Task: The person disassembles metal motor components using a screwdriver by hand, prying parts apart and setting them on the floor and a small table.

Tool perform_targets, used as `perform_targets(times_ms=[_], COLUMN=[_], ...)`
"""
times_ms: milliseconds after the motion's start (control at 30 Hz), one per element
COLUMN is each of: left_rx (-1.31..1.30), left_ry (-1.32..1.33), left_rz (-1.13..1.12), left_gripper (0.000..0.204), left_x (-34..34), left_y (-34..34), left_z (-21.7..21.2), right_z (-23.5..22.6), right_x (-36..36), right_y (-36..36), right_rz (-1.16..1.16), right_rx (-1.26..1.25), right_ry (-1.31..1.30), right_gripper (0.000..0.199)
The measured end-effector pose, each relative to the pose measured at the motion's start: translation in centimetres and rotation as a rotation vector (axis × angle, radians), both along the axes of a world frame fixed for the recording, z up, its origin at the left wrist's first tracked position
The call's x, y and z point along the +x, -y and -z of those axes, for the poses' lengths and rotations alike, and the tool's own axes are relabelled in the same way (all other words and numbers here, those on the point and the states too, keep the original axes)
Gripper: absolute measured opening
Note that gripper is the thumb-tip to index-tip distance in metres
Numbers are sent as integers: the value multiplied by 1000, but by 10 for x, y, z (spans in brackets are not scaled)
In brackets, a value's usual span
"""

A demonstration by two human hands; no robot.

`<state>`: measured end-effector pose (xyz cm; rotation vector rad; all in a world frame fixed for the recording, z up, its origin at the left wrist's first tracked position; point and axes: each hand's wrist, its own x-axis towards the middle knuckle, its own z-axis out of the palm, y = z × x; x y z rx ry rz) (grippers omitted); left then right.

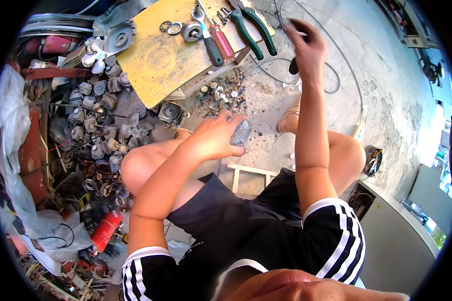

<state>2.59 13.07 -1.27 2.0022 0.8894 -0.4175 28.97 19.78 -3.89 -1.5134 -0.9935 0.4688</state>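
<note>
Hands (213, 138) on ribbed metal motor (240, 133)

Pliers (253, 30), screwdrivers (217, 42), motor pile (93, 125)

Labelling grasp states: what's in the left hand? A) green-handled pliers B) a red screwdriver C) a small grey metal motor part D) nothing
C: the left hand has its fingers closed around a small grey metal motor part above the knee, while the green-handled pliers and red screwdriver lie untouched on the yellow board.
</note>
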Motion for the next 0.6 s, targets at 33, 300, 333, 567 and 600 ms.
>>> perform_targets(times_ms=[33, 300, 333, 567, 600], left_rx=[22, 144, 152, 114, 64], left_ry=[44, 19, 38, 287, 372], left_rz=[-3, 119, 119, -10, -52], left_gripper=[81, 84, 84, 85, 84], left_x=[-5, -4, -4, 0, 0], left_y=[4, 5, 6, -12, -19], left_z=[3, 16, 16, 3, 3], right_z=[-20, -22, -23, -63, -66], right_x=[-10, -63, -69, -48, -38], right_y=[-8, -83, -85, -49, -39], right_rz=[-166, -402, -394, -397, -410], right_rx=[-125, -423, -418, -372, -316], right_ry=[143, 847, 868, 597, 555], right_gripper=[25, 33, 34, 34, 34])
